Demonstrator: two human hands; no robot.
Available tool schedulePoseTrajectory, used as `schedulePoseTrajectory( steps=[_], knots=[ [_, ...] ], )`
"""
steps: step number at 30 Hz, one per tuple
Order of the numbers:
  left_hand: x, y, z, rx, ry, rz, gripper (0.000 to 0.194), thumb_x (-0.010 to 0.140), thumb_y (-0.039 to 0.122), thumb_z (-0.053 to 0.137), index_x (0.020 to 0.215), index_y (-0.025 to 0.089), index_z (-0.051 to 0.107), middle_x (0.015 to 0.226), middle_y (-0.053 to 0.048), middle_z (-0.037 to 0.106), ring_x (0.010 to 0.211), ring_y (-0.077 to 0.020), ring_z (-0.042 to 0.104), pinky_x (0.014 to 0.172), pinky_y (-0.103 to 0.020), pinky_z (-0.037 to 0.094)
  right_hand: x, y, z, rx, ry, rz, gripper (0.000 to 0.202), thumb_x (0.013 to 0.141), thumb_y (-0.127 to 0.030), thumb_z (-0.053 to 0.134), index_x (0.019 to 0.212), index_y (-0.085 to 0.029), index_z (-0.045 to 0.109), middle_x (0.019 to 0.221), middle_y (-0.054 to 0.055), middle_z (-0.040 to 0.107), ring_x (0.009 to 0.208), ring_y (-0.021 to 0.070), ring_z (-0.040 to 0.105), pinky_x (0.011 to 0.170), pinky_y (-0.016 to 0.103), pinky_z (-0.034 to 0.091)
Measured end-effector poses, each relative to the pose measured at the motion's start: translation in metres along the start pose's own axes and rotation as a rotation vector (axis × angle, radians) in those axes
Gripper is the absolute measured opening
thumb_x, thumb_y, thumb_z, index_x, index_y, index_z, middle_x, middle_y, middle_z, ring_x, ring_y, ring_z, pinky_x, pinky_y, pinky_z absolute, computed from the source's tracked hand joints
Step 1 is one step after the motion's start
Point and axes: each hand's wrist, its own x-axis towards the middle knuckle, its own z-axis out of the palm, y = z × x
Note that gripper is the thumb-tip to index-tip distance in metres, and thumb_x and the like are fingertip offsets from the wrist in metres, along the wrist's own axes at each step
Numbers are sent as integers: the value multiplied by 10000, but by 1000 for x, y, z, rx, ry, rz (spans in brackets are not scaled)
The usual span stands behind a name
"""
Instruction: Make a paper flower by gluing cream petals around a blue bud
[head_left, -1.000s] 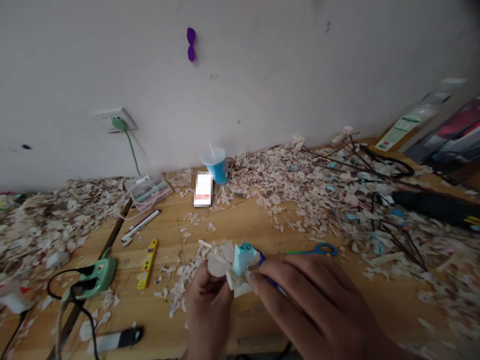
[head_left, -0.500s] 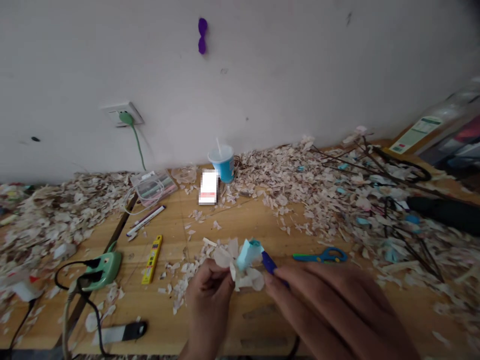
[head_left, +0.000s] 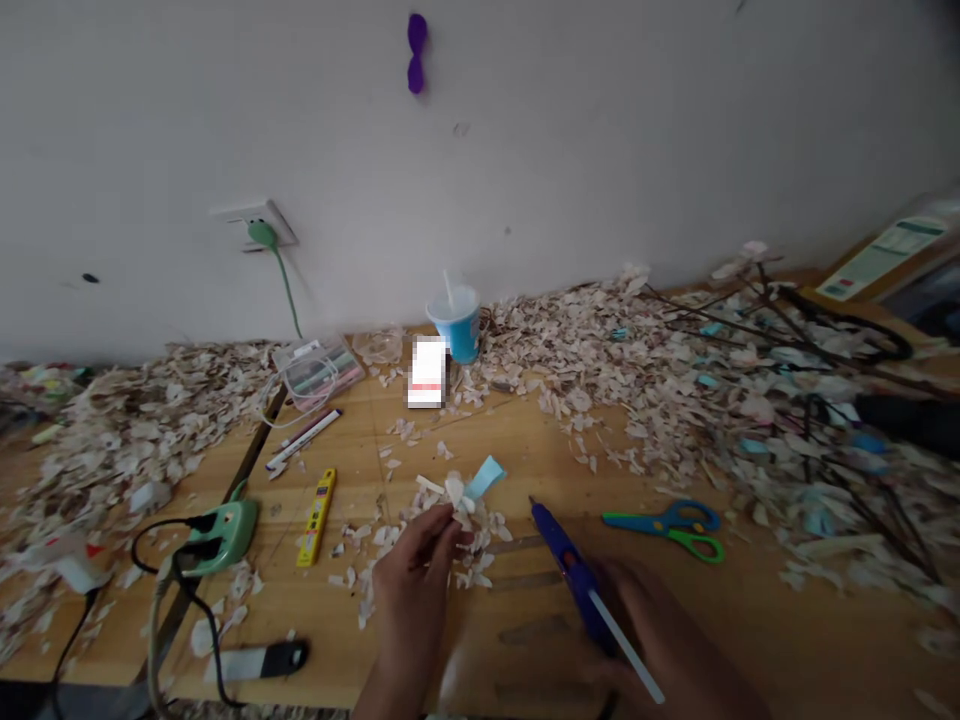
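Between the pinched fingers of my left hand (head_left: 415,565) is a small flower of pale petals (head_left: 459,497). A light blue strip (head_left: 486,477) sticks out from its right side. My right hand (head_left: 660,640) is closed on a blue hot glue gun (head_left: 568,565), partly hiding its handle. A white glue stick (head_left: 626,648) protrudes from the gun's back end. The nozzle points up and left, apart from the flower. Blue and green scissors (head_left: 667,523) lie on the table to the right of the gun.
Loose petals (head_left: 637,360) cover the back and both sides of the wooden table (head_left: 450,430). A blue cup (head_left: 459,330) stands behind a phone (head_left: 427,375). At left are a green power strip (head_left: 229,530) with cables and a yellow box cutter (head_left: 316,517). Branches (head_left: 795,340) lie at right.
My right hand has drawn the glue gun back from the flower, down and to the right. The blue strip has swung out to the right of the petals. The scissors show more fully.
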Motion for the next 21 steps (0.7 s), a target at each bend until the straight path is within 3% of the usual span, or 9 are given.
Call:
schedulePoseTrajectory(
  steps=[3,6,11,15,19,21],
  knots=[
    [4,2,5,91,-2,-3,222,803,390,704,908,215,793,760,-42,795,703,-225,767,687,-314,623,10,-20,23,85,-17,50,548,904,-369,633,1404,-238,453,1325,138,623,1196,297,639,978,459,570],
    [6,4,6,162,2,16,219,799,413,694,866,238,807,767,-28,797,733,-227,767,705,-305,610,28,-25,35,117,-9,100,417,942,-387,577,1326,-249,492,1270,131,629,1148,288,643,979,490,556],
    [7,-2,8,164,-34,-29,281,820,460,680,943,233,792,854,-40,802,786,-226,761,702,-296,589,47,-29,41,57,66,68,331,945,-242,489,1271,-223,542,1193,131,647,1100,279,644,971,507,553],
    [11,-9,9,140,-43,-24,305,823,473,678,966,224,780,868,-49,795,791,-217,753,706,-294,580,44,-27,40,0,77,22,387,937,-273,535,1319,-223,509,1220,134,649,1132,290,639,968,505,562],
    [27,-7,-14,105,78,28,252,763,425,739,892,213,778,795,-32,783,745,-192,738,678,-267,572,18,-11,28,-125,40,-57,710,863,-377,667,1475,-183,363,1398,187,562,1270,355,571,1005,516,546],
    [36,-5,-33,62,204,49,264,713,406,781,887,208,774,812,-31,788,744,-183,735,684,-260,578,-2,-4,17,-223,84,-20,658,848,-428,672,1407,-167,441,1322,212,609,1187,389,624,923,525,578]
  ],
)
